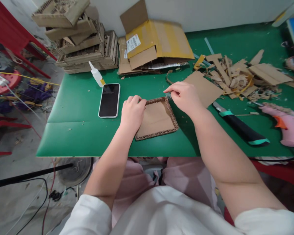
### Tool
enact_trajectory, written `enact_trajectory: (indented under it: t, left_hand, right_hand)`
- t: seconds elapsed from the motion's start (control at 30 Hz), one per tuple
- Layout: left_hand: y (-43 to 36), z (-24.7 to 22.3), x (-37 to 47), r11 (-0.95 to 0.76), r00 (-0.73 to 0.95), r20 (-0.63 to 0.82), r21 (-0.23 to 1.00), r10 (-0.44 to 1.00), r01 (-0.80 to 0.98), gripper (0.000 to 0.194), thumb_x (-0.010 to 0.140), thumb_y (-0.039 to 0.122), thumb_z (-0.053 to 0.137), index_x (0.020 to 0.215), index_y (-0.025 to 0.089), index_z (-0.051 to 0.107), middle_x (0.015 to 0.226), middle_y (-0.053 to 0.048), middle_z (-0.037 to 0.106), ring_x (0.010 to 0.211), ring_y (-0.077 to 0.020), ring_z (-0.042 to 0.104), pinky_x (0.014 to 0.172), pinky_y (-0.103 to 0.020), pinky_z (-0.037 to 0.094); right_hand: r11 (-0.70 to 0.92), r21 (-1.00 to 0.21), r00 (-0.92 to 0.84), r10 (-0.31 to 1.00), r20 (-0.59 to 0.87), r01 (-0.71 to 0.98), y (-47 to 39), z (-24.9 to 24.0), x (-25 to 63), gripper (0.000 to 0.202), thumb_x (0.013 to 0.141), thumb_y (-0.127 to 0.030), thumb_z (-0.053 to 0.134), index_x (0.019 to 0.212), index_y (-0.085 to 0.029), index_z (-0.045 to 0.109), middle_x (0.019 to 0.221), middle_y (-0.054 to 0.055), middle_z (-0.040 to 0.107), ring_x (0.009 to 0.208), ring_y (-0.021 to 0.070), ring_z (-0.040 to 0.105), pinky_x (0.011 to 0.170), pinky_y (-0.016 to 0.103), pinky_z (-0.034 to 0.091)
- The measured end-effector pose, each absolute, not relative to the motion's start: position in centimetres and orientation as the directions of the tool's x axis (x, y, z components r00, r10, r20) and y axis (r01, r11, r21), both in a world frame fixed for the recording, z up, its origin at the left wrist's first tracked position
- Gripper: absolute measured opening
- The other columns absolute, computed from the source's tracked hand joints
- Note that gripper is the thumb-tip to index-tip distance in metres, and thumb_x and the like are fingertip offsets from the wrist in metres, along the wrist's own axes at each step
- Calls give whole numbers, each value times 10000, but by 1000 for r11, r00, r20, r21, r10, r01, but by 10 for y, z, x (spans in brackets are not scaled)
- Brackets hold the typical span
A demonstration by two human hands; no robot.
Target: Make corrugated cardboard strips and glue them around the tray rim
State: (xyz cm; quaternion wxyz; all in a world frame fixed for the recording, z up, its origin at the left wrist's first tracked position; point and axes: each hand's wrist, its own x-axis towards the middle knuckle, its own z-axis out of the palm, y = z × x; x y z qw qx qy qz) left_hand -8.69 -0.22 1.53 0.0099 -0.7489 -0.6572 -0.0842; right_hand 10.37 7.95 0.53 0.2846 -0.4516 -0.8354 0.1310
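Observation:
A shallow cardboard tray [156, 117] with a raised rim of corrugated strips lies on the green table. My left hand [133, 111] is closed over its far left corner, fingers curled on the rim. My right hand [185, 98] is at the far right corner, index finger bent forward, fingers closed round a small greyish piece [169, 95] too small to name. Left of the tray lie a phone [109, 100] with a dark screen and a white glue bottle [96, 75] with a pointed nozzle. A flat cardboard sheet [204, 86] lies just beyond my right hand.
To the right are a black-and-teal utility knife [242, 127] with its blade out and a pink glue gun [287, 124]. Cardboard scraps [232, 76] are heaped behind them. An opened box [161, 39] and stacked cardboard trays [85, 45] stand along the back.

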Motion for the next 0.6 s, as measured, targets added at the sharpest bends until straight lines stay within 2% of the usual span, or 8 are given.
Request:
enact_trajectory:
  t: [0.23, 0.37, 0.43, 0.47, 0.53, 0.6]
  left_hand:
    - [-1, 15, -85, -116, 104, 151, 72, 983, 991, 166, 889, 214, 484, 932, 172, 639, 936, -97, 631, 905, -253, 548, 747, -354, 435]
    - [-2, 15, -88, -107, 76, 191, 159, 979, 981, 121, 874, 199, 508, 880, 163, 623, 905, -93, 635, 903, -247, 558, 761, -360, 435]
    - [-1, 17, -91, -103, 23, 252, 309, 967, 945, 69, 847, 178, 544, 845, 169, 613, 867, -68, 640, 866, -221, 572, 764, -352, 444]
    - [0, 18, -93, -100, -31, 286, 431, 958, 897, 44, 831, 168, 562, 827, 174, 605, 845, -49, 642, 829, -197, 581, 748, -334, 454]
    - [2, 19, -97, -115, -171, 319, 710, 932, 695, 47, 797, 153, 594, 830, 187, 595, 807, -8, 638, 755, -141, 593, 706, -279, 476]
    - [5, 18, -99, -154, -282, 290, 894, 914, 420, 183, 758, 135, 625, 924, 205, 592, 771, 25, 627, 716, -102, 603, 684, -230, 494]
  right_hand:
    - [552, -479, -433, 833, 344, 682, 78, 7, 102, 337, 765, -65, 400, 808, -214, 699, 893, 41, 711, 891, 214, 637, 775, 379, 512]
    - [537, -504, -415, 843, 342, 676, 78, 6, 103, 333, 771, -54, 414, 803, -222, 700, 885, 36, 709, 885, 209, 639, 777, 380, 516]
    - [509, -584, -375, 861, 344, 632, 78, 6, 103, 312, 794, -75, 425, 848, -220, 696, 901, 41, 705, 878, 204, 643, 758, 373, 524]
    - [485, -648, -346, 874, 341, 587, 77, 6, 102, 290, 813, -101, 435, 885, -218, 690, 916, 43, 702, 873, 201, 646, 744, 368, 530]
    - [423, -788, -305, 900, 310, 448, 74, 7, 98, 233, 847, -192, 472, 967, -217, 670, 930, 45, 696, 857, 195, 652, 707, 356, 541]
    - [358, -883, -339, 907, 250, 304, 68, 8, 91, 225, 845, -308, 535, 1014, -222, 656, 918, 41, 695, 844, 194, 655, 693, 351, 548]
